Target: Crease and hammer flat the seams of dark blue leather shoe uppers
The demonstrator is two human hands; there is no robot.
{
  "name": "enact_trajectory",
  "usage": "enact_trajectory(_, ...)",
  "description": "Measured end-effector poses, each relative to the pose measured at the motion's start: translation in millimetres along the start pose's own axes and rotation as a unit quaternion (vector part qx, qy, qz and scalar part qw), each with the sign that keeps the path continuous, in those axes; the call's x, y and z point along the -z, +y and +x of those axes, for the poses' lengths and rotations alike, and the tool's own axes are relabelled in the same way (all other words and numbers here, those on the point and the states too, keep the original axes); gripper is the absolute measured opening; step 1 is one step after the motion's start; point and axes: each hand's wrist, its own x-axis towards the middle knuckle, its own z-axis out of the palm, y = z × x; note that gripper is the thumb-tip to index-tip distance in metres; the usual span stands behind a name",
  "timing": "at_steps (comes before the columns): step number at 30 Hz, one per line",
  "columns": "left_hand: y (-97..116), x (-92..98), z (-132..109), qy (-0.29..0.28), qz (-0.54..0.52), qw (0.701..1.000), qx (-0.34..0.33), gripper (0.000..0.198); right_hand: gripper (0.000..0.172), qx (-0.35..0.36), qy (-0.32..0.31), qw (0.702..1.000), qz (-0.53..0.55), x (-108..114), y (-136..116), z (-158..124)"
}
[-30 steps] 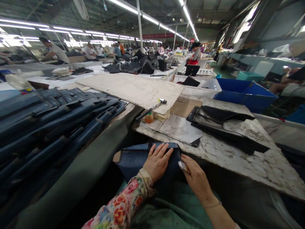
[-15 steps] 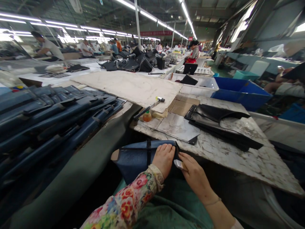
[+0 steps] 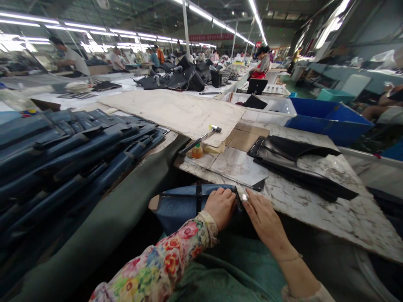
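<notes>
A blue leather bag piece [image 3: 179, 209] with a black strap across it and black edging at its right end rests above my lap, close to the table edge. My left hand [image 3: 221, 208] is closed over its right part, fingers curled on the upper side. Beside the black-edged end is my right hand [image 3: 262, 216], fingers extended and close together. A small shiny pale object [image 3: 244, 197] shows at its fingertips; its kind cannot be made out. The underside of the bag piece is hidden.
Stacked blue leather pieces [image 3: 72, 155] lie at left. On the worn table [image 3: 315, 209] are a hammer [image 3: 201, 138], a small orange pot [image 3: 197, 151], a cream sheet [image 3: 176, 109] and black leather pieces [image 3: 292, 161]. White [image 3: 280, 113] and blue bins [image 3: 330, 121] stand behind.
My right hand has moved slightly up along the bag piece's right end, and its fingers are straighter. The pale object has risen to the fingertips. The camera view has shifted slightly.
</notes>
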Motion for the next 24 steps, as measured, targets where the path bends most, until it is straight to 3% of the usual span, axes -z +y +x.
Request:
enact_trajectory(3, -2, 0.6, 0, -0.006, -0.002, 1.0, -0.013, 0.015, 0.04, 0.023, 0.004, 0.999, -0.026, 1, -7, 5)
enact_trajectory(9, -8, -4.5, -19, 0.039, -0.053, 0.998, 0.003, 0.03, 0.034, 0.057, 0.022, 0.997, -0.054, 10, -23, 11)
enact_trajectory(16, -23, -4.3, -34, 0.047, -0.045, 0.998, 0.01, 0.032, 0.03, 0.058, 0.005, 0.996, -0.067, -14, -30, 2)
enact_trajectory(24, -39, 8.0, -49, 0.05, -0.026, 0.998, 0.034, 0.029, 0.032, 0.079, -0.02, 0.995, -0.053, -28, -59, 4)
